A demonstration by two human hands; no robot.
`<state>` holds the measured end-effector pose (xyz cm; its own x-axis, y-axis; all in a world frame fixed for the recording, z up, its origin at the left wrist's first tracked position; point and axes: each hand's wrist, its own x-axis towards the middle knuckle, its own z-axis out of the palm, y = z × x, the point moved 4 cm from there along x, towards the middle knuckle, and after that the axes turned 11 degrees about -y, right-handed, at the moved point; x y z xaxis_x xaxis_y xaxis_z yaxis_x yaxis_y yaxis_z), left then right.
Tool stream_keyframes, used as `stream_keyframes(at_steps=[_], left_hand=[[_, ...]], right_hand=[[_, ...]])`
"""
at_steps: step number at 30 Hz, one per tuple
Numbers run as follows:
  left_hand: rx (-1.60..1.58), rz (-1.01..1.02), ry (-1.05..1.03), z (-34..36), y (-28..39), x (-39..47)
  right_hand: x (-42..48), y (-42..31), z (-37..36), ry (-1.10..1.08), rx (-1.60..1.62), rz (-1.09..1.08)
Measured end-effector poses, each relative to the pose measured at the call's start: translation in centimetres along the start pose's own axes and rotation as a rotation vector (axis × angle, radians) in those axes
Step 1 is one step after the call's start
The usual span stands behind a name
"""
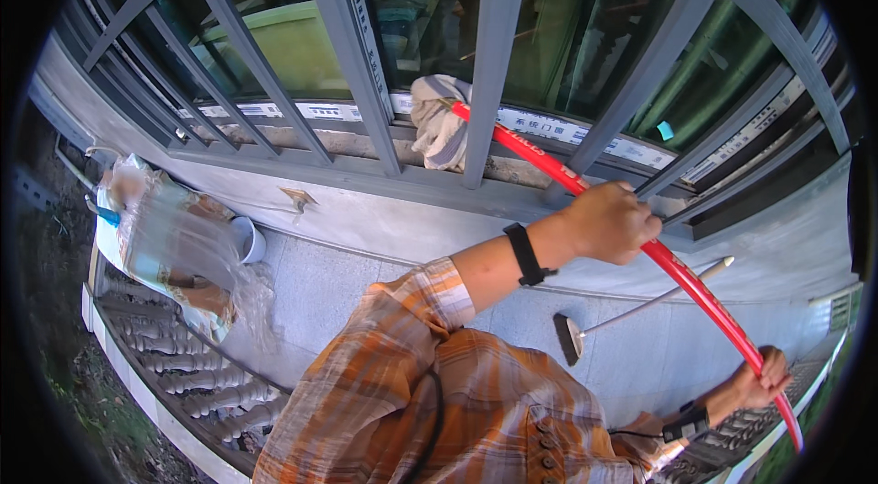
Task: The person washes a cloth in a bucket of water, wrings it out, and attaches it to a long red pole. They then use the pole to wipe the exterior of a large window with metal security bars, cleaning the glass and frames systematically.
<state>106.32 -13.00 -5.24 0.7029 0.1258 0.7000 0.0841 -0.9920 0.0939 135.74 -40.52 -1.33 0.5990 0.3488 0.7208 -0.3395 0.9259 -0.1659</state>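
My left hand (614, 222) is closed around the middle of a red pole (693, 288) that bears writing. Lower down, near the pole's near end, my right hand (761, 380) grips it too. The pole slants up and left through the grey metal window bars (497, 59), and one bar covers a short piece of it. At its far end a crumpled pale cloth (439, 124) with darker stripes hangs behind the bars. The cloth lies against the bottom of the window frame and the sill. Whether it is fastened to the pole, I cannot tell.
A long-handled brush (569, 339) stands on the grey tiled floor, its handle leaning towards the wall. To the left are a board-like piece (113, 237) under clear plastic sheeting (185, 237), a white bucket (248, 240) and a balustrade (206, 381). A wall outlet (298, 197) sits below the window.
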Motion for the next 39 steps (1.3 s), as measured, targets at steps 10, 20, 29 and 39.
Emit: stream_keyframes(at_steps=[10, 20, 29, 39], left_hand=[[0.032, -0.011, -0.02, 1.2, -2.5, -3.3], [0.231, 0.051, 0.164, 1.5, -2.7, -4.9], [0.237, -0.124, 0.179, -1.4, 0.5, -2.5], [0.02, 0.152, 0.258, -1.0, 2.6, -1.2]], right_hand=[[-4.5, 5.0, -5.4, 0.159, 0.132, 0.093], [-6.0, 6.5, -5.3, 0.066, 0.142, 0.033], [-2.5, 1.5, 3.0, -0.121, -0.071, -0.051], [-2.5, -2.6, 6.0, -0.234, -0.096, -0.009]])
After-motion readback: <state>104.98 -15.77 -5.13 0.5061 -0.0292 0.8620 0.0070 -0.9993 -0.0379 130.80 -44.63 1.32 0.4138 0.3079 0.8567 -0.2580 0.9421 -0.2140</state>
